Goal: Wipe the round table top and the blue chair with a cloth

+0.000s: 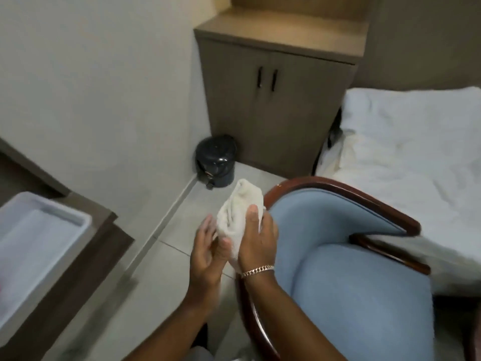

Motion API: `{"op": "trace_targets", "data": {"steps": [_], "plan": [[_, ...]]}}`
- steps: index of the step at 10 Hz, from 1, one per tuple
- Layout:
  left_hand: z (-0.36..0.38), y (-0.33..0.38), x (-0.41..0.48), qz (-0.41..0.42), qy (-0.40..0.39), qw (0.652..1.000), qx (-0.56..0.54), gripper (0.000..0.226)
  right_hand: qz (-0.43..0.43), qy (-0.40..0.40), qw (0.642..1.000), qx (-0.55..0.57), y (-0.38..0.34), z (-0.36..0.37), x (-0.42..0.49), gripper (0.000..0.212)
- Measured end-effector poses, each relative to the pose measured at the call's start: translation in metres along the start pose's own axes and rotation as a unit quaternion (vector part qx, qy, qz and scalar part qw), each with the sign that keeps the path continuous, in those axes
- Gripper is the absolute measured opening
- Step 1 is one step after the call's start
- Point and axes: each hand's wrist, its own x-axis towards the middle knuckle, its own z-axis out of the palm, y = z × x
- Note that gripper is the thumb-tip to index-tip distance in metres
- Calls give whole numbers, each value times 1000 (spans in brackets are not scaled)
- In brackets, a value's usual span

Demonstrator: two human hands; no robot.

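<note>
One tray: white plastic tray at the left edge, on a brown counter.
Left hand: fingers spread, cupping the cloth's lower end.
One cloth: soft, light, bunched; best gripped mid-bundle.
Right hand: fingers clamped round it.
One blue chair: padded, wood-framed, just right, unwiped I'd judge.

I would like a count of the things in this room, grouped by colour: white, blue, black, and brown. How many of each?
White: 3 (cloth, tray, bed sheet)
Blue: 1 (chair)
Black: 1 (bin)
Brown: 1 (cabinet)
Total: 6
</note>
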Motion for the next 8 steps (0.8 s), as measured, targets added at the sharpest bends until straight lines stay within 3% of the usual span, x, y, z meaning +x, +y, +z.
{"op": "trace_targets", "data": {"steps": [1,2,3,4,5,6,7,8], "plan": [[-42,48,13,100,160,982,22,90,-56,-98,994,1,-38,72,-29,32],[-123,81,39,91,339,936,-15,66,-52,-294,954,-13,-46,151,-48,16],[-243,91,63,32,367,911,-184,51,-83,-379,920,-61,-59,231,-45,36],[-328,89,70,-46,319,899,-295,55,15,-504,862,-50,-72,307,-42,56],[-373,72,81,-97,393,865,-297,49,-24,-504,853,-130,-58,363,-49,42],[-396,54,99,-146,450,865,-166,55,-135,-433,863,-220,-32,391,-57,41],[-399,59,107,-270,483,832,39,61,-207,-405,832,-318,-30,394,-63,33],[-367,52,87,-179,449,849,213,90,-294,-334,840,-309,-35,368,-59,24]]}}
